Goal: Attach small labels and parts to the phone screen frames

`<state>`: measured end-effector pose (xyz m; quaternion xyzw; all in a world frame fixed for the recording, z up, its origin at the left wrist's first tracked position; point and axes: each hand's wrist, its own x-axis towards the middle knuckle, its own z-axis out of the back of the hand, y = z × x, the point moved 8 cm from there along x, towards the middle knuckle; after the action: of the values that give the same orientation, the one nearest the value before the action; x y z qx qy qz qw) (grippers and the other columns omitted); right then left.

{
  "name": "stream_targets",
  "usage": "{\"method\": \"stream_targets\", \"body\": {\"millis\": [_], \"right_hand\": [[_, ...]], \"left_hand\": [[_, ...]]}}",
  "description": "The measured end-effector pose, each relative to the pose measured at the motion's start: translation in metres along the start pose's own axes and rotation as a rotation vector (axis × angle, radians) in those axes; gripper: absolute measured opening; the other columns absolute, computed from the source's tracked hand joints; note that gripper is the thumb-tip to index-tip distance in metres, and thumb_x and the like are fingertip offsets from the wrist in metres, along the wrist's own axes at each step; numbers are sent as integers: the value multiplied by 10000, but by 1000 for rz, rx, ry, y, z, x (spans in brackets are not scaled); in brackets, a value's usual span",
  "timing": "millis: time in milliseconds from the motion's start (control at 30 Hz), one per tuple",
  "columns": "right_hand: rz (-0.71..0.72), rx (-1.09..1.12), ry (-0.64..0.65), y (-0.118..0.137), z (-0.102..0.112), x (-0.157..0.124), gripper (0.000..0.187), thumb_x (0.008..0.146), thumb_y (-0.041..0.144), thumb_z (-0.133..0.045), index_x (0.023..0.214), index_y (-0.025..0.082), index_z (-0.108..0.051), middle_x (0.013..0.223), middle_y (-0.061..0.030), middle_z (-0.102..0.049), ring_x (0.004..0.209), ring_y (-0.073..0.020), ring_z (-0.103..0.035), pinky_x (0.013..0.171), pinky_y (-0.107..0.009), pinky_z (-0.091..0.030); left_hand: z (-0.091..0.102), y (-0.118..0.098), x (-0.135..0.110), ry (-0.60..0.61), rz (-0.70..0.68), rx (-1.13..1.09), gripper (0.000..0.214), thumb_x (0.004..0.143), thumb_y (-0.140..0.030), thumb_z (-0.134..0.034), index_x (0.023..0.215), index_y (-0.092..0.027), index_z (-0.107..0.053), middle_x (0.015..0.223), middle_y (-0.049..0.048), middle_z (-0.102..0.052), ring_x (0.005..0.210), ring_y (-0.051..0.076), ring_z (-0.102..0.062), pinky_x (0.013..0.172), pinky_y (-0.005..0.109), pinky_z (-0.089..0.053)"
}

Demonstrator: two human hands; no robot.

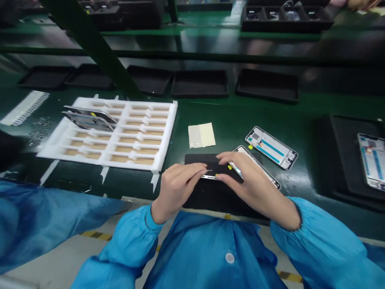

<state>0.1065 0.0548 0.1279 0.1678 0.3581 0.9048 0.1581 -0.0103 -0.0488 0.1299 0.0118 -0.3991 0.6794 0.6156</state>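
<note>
My left hand has thumb and fingertips pinched together at the narrow end of a phone frame; a thin sliver shows at the fingertips, too small to name. My right hand curves around the same phone frame, thumb low and fingers above, and hides most of it. Beneath both hands lies a black mat. Another phone frame rests partly under my right hand. Just beyond, a phone frame with blue strips lies flat. A small cream sticker sheet is in front of my hands.
To the left stands a white foam rack with phone frames in its slots. Black trays line the back. A black box at right carries a phone frame. A green post slants across. A blue sleeve is at left.
</note>
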Motion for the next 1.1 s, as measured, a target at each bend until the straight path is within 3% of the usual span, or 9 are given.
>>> {"method": "stream_targets", "body": {"millis": [167,333,567,900,1100], "right_hand": [[-13,80,-161,-9,-6,-28,59,958,185,-557,985,235,-541,959,-42,-664,897,-182,-639,783,-332,-533],[102,102,-290,-6,-7,-28,137,952,98,-518,956,227,-564,902,-42,-666,858,-169,-630,763,-331,-533],[190,1,-234,-5,-10,-30,237,961,74,-488,1096,229,-607,970,-61,-672,889,-173,-618,776,-340,-519],[253,-83,-247,0,-10,-30,327,953,47,-472,1179,216,-638,999,-85,-670,893,-176,-616,756,-332,-530],[317,-200,-225,7,-14,-35,345,930,14,-497,1220,142,-636,1047,-138,-657,942,-204,-612,802,-362,-531]], "left_hand": [[0,-4,-1,48,-54,-62,81,904,-141,-646,939,-196,-694,980,15,-770,887,154,-735,761,266,-536],[-4,-6,-1,78,-88,-22,78,906,-154,-648,937,-209,-694,979,11,-770,895,163,-735,763,278,-534],[-8,-8,1,105,-80,9,79,900,-142,-659,943,-207,-675,971,-3,-768,877,149,-728,765,282,-516],[-7,-10,2,145,-64,47,74,926,-171,-624,967,-202,-678,1013,18,-763,907,161,-727,758,286,-521],[-6,-9,-4,103,-128,25,150,895,-129,-665,1030,-194,-675,1036,22,-758,923,147,-723,775,276,-528]]}}
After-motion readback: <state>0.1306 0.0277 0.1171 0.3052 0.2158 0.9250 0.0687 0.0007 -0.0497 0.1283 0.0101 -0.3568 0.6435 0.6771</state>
